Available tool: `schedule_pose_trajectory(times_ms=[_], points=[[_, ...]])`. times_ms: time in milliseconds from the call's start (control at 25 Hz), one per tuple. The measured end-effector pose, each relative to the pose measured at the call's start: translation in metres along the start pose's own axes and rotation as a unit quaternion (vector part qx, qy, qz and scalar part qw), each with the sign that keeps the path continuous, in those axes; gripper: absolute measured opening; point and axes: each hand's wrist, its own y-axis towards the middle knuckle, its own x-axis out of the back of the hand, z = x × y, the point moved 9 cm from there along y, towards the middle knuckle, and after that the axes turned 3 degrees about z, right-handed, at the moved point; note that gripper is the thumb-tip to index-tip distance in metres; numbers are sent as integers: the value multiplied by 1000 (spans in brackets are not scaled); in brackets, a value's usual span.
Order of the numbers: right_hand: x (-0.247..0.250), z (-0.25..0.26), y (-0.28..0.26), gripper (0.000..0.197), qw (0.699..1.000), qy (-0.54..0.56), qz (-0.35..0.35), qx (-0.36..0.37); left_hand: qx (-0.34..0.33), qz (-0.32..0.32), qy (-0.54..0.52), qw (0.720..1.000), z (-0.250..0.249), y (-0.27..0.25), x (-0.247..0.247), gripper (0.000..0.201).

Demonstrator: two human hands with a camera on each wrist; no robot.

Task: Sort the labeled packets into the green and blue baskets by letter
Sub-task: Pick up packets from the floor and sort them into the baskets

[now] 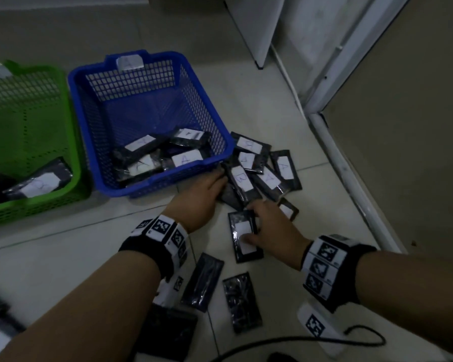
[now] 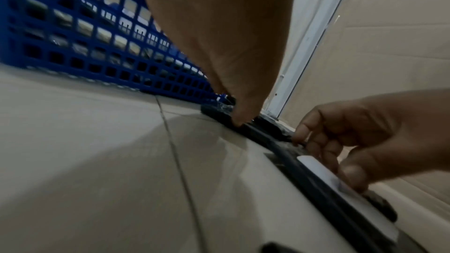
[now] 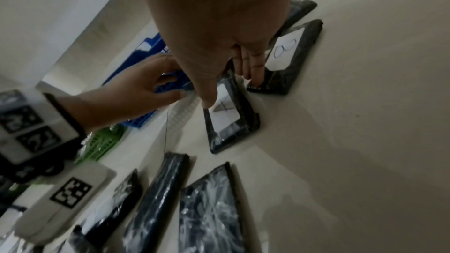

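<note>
The blue basket (image 1: 141,82) holds several dark packets labeled A. To its left, the green basket (image 1: 24,105) holds a packet labeled B (image 1: 37,188). Right of the blue basket lies a pile of labeled packets (image 1: 283,165). My left hand (image 1: 220,178) reaches into that pile, its straight fingertips (image 2: 237,122) touching a packet's edge beside one marked B (image 1: 239,178). My right hand (image 1: 249,223) grips a single packet (image 1: 246,253) lying on the floor. The thumb (image 3: 208,101) presses its label, which reads like A, and the fingers curl over its far end.
Several packets lie face down on the tiled floor (image 1: 63,257) near my forearms (image 1: 202,280) (image 1: 242,301). A white tagged device (image 1: 317,325) with a black cable lies under my right wrist. A white door frame (image 1: 332,152) and a wall close off the right side.
</note>
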Motion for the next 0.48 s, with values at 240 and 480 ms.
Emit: schedule_pose_trajectory(times_ms=[240,480], points=[[-8,4,4,72,996,86,36,3,53,-2,31,998,13,-12,4,42],[53,20,15,28,933,347,-95,10,115,11,-275,954,36,-53,22,22]])
